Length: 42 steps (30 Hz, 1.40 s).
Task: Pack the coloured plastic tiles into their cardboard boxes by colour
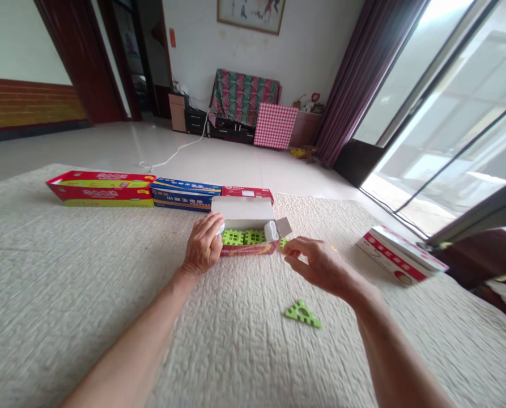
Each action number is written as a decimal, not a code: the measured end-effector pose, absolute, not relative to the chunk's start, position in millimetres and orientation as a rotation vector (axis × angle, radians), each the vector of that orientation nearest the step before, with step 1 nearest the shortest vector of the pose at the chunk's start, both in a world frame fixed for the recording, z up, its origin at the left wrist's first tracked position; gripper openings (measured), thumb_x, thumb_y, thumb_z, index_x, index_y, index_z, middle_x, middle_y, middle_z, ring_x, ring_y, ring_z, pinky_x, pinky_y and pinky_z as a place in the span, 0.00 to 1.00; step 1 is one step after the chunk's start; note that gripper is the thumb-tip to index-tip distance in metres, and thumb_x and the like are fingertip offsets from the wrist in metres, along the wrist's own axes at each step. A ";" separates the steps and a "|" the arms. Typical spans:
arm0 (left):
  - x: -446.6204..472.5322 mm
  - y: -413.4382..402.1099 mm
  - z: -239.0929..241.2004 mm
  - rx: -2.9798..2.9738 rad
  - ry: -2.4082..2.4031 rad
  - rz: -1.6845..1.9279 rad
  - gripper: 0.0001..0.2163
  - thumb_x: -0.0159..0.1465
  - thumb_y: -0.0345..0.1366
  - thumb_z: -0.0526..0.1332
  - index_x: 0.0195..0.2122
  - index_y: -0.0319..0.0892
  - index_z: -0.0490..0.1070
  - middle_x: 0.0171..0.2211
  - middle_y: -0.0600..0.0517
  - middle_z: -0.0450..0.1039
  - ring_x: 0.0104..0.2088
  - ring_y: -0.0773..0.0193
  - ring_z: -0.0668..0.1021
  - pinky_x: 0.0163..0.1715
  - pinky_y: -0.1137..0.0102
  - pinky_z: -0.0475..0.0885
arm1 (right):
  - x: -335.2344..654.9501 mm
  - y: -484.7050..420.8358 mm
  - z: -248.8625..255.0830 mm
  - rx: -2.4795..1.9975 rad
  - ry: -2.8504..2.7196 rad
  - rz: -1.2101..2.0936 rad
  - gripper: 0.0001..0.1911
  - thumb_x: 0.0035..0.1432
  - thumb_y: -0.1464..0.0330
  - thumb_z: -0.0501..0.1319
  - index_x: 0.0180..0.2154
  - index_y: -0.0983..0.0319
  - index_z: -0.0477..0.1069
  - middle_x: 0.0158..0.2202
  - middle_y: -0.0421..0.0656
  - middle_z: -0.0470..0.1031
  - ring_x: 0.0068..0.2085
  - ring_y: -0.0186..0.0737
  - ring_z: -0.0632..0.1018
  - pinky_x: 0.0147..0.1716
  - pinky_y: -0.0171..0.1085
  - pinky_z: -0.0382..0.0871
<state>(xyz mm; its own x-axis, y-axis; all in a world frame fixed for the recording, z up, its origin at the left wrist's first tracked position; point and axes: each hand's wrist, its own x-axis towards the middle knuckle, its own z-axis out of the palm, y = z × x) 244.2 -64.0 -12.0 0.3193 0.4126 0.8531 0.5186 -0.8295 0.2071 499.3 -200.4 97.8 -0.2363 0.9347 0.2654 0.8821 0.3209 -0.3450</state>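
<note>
An open red cardboard box (253, 249) lies on the mat, its white lid flap folded back. Inside it are green square interlocking pieces (233, 237) with notched edges, and a white rolled or looped object (271, 231) at the right end. My left hand (204, 242) is wrapped over the box's left end. Just off the right end, the fingertips of my right hand (312, 262) are bent together at a green piece (284, 243), mostly hidden behind them. Nearer to me, a green triangular interlocking piece (302, 314) with a round hole lies flat.
Behind the box stand a red and yellow carton (103, 195), a blue battery carton (185, 195) and another red box (247, 192) in a row. A white and red box (399, 255) sits at the right. Something small and yellow (333, 247) shows behind my right hand.
</note>
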 end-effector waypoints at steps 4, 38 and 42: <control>243.6 -63.2 -13.6 -2.488 -0.893 -1.545 0.20 0.65 0.33 0.48 0.57 0.37 0.66 0.56 0.40 0.69 0.60 0.51 0.67 0.58 0.54 0.62 | 527.7 -207.7 64.4 -1.816 -2.099 0.086 0.09 0.54 0.74 0.55 0.34 0.59 0.73 0.32 0.41 0.77 0.32 0.36 0.76 0.35 0.38 0.68; 243.5 -66.8 -13.0 -2.491 -0.899 -1.569 0.20 0.65 0.30 0.48 0.57 0.36 0.65 0.57 0.40 0.68 0.62 0.53 0.64 0.58 0.54 0.61 | 484.3 -163.6 102.6 -1.381 -2.102 -0.002 0.15 0.52 0.69 0.61 0.44 0.58 0.71 0.51 0.47 0.74 0.50 0.44 0.76 0.49 0.45 0.70; 243.7 -69.0 -11.9 -2.503 -0.947 -1.553 0.21 0.65 0.31 0.47 0.58 0.36 0.64 0.58 0.39 0.67 0.62 0.53 0.64 0.58 0.53 0.61 | 444.0 -130.5 94.0 -1.391 -2.246 0.074 0.15 0.48 0.74 0.60 0.41 0.59 0.72 0.49 0.47 0.74 0.49 0.43 0.76 0.50 0.44 0.68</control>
